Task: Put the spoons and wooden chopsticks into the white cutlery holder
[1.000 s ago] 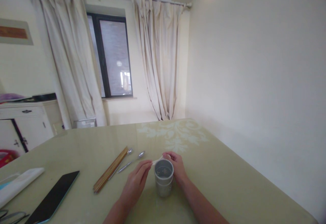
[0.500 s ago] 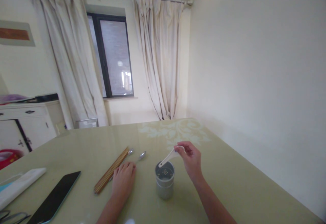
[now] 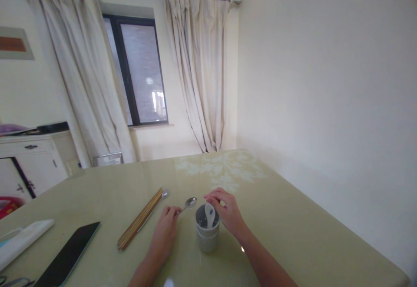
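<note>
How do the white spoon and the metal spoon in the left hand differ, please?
The white spoon has a blue mark; the metal spoon is shiny silver. The white spoon stands in the grey cup, bowl upward; the metal spoon is in the left hand. Both show their bowls.

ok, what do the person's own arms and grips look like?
Left forearm and right forearm: bare, no sleeves visible. Left grip and right grip: plain human hands, ungloved. No watch, ring, cables or markings that I can make out.

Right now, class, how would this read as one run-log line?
left hand: holds metal spoon; right hand: near cup; white spoon: in cup
</note>
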